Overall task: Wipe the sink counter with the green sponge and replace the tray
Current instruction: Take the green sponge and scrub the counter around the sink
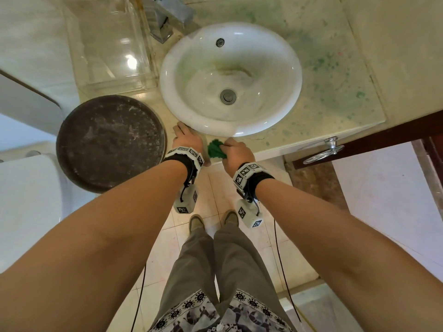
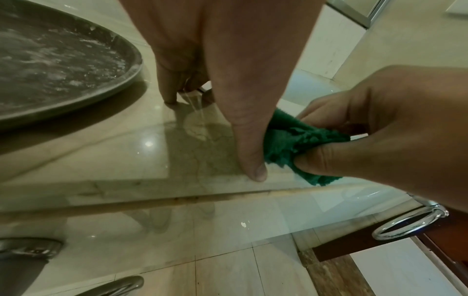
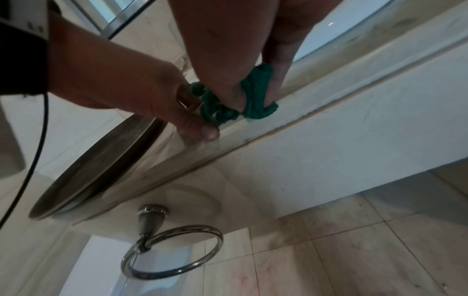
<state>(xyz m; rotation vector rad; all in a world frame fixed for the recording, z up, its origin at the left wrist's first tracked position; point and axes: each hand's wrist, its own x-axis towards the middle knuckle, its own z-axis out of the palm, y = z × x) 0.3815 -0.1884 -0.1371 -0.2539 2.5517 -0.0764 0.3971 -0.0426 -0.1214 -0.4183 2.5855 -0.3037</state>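
Observation:
The green sponge point(image 1: 216, 150) is a crumpled green piece at the counter's front edge, just below the sink rim. My right hand point(image 1: 236, 152) pinches it between thumb and fingers, as the left wrist view shows, sponge point(image 2: 281, 140) pressed to the counter edge. My left hand point(image 1: 185, 136) rests beside it, fingers straight on the counter point(image 1: 263, 146) and thumb point(image 2: 254, 170) at the edge against the sponge. The round dark tray point(image 1: 110, 142), streaked with white residue, sits left of the sink and overhangs the counter's front edge.
The white sink basin point(image 1: 230, 77) fills the counter's middle, with a chrome faucet point(image 1: 167, 17) behind. A clear box point(image 1: 107, 44) stands at the back left. Green stains point(image 1: 335, 68) speckle the counter's right side. A chrome towel ring point(image 1: 323, 152) hangs below the edge.

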